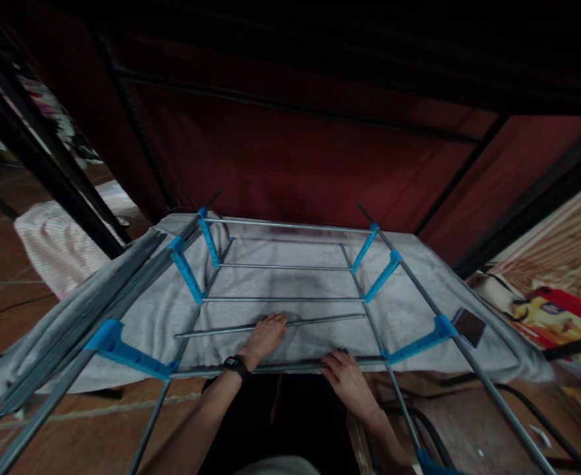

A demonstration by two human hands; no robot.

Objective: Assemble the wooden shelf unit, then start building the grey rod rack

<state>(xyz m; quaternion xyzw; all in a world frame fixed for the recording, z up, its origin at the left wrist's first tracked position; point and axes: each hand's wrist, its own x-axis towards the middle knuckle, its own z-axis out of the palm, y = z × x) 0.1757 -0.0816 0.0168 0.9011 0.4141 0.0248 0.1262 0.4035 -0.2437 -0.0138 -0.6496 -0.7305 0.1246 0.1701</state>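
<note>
A rack frame of grey metal tubes joined by blue plastic brackets [186, 269] lies across a grey blanket [300, 247]. My left hand [269, 335], with a dark watch on the wrist, is closed over a loose metal tube [327, 320] that lies slanted on the blanket inside the frame. My right hand [348, 381] has its fingers over the near crossbar [290, 367], which spans between a left bracket [132, 349] and a right bracket [419, 342]. The undersides of both hands' fingers are hidden.
A bundle of grey tubes [80, 313] lies along the blanket's left side. A dark flat phone-like object [469, 327] rests beside the right long tube. Dark posts [47, 158] and a red cloth panel [290, 158] enclose the back. A red and yellow package [562, 316] sits at right.
</note>
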